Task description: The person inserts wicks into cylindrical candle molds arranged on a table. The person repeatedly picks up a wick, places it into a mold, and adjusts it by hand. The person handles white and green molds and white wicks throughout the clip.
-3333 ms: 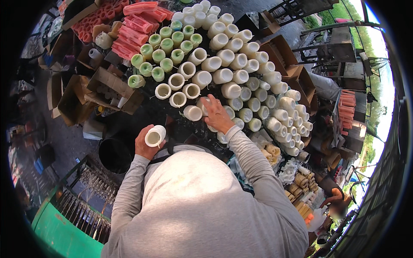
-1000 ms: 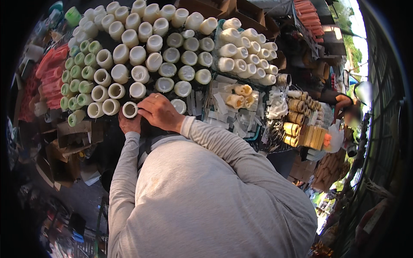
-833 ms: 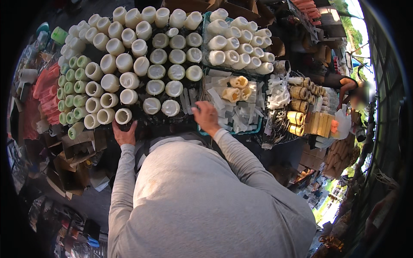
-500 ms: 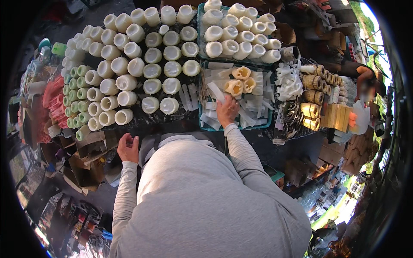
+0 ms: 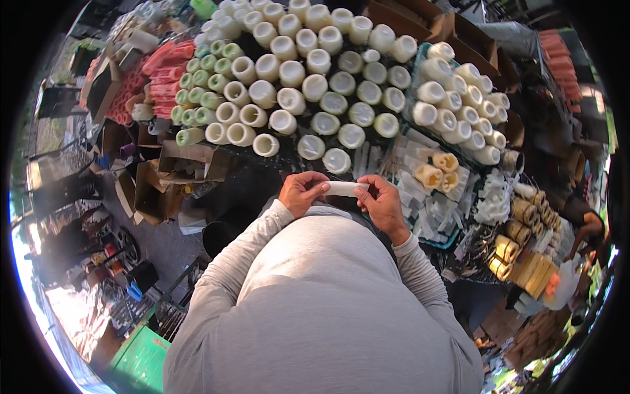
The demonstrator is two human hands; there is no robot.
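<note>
Close in front of my body, a flat white strip (image 5: pixel 342 189), perhaps wax, is stretched level between both hands. My left hand (image 5: pixel 300 194) pinches one end between thumb and fingers. At the other end my right hand (image 5: pixel 384 207) is closed on it in the same way. Just beyond the hands stand rows of white pillar candles (image 5: pixel 283 122), some hollowed at the top. To the right lies a teal tray (image 5: pixel 448 243) with several loose white strips (image 5: pixel 438 215) and yellow scallop-edged candles (image 5: pixel 430 176).
Small green candles (image 5: pixel 190 136) and pink-red pieces (image 5: pixel 172 62) lie at the left. A second tray of white candles (image 5: pixel 453 98) is at the back right. Yellow bundled pieces (image 5: pixel 505 248) sit farther right, near another person's arm (image 5: pixel 588 230). Cardboard boxes (image 5: pixel 154 194) stand at the lower left.
My right hand has brought a white strip from the tray back toward my body. My left hand has come up and taken its other end. The view has turned left.
</note>
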